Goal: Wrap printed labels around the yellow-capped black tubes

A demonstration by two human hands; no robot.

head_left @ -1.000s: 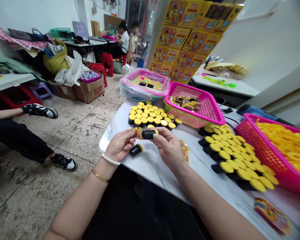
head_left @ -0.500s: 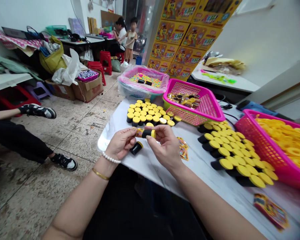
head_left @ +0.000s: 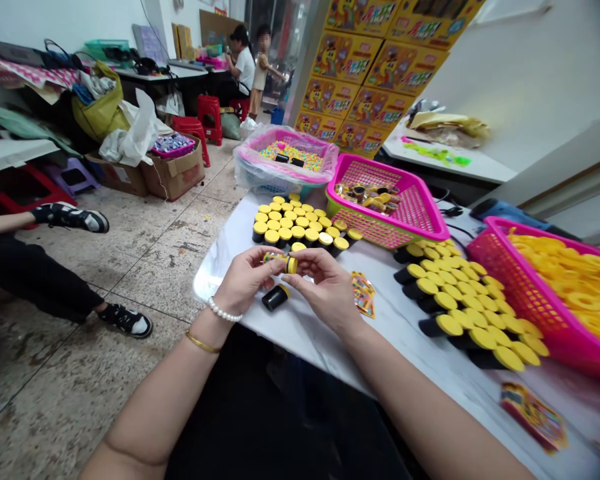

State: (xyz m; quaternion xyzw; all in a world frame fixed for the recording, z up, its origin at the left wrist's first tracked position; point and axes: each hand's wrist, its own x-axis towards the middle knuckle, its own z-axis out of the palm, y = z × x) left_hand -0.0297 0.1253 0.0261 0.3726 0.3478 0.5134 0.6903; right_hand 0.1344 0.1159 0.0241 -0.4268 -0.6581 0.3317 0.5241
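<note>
Partly hidden | yellow-capped tube (head_left: 291, 265) | left hand (head_left: 244, 280) covers lower side

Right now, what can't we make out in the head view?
All in the head view:
Held tube: left end, behind the left hand.
Card stack: print, blurred.
Basket of yellow rings: right end, cut off by the right edge.
Person in black trousers: head, beyond the left edge.
</note>
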